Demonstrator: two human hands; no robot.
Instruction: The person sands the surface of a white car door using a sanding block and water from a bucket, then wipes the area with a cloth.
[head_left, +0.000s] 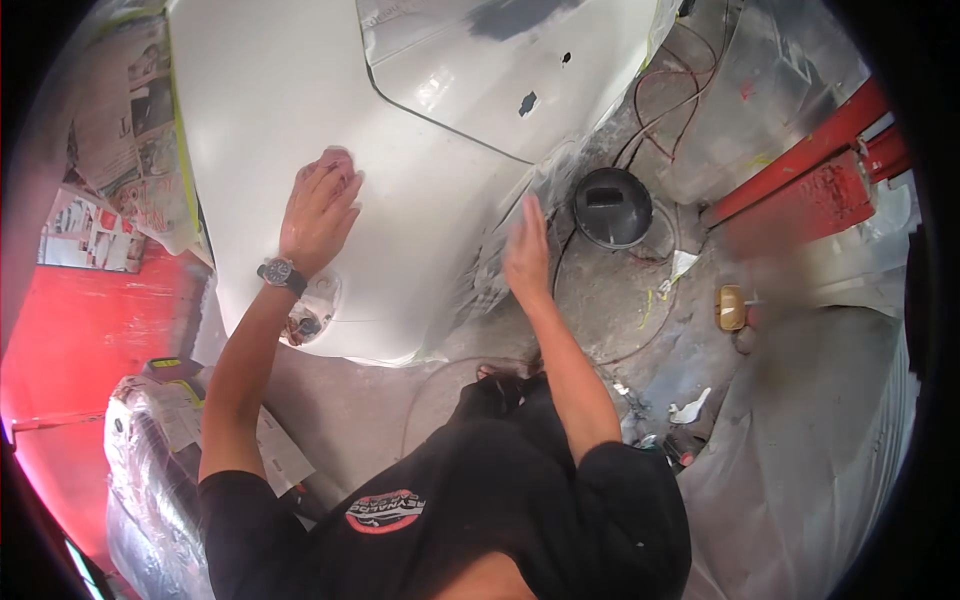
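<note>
In front of me is a pale white car body panel (270,110), with a round recess (312,310) near its lower left edge. On the panel's smooth top lies my left hand (322,205), its fingers bent over a reddish-pink pad (341,158) pressed to the surface. A watch (279,272) is on that wrist. My right hand (527,255) is at the panel's right side, fingers straight and together, with nothing seen in it. Grey scuffed patches (485,265) show on the panel beside it.
A round black basin (630,225) holding a dark block stands on the floor right of the panel. Hoses (690,100) run behind it. Red metal beams (800,180) and draped plastic (800,420) are at right. Masking newspaper (110,130) and a plastic-wrapped part (150,480) are at left.
</note>
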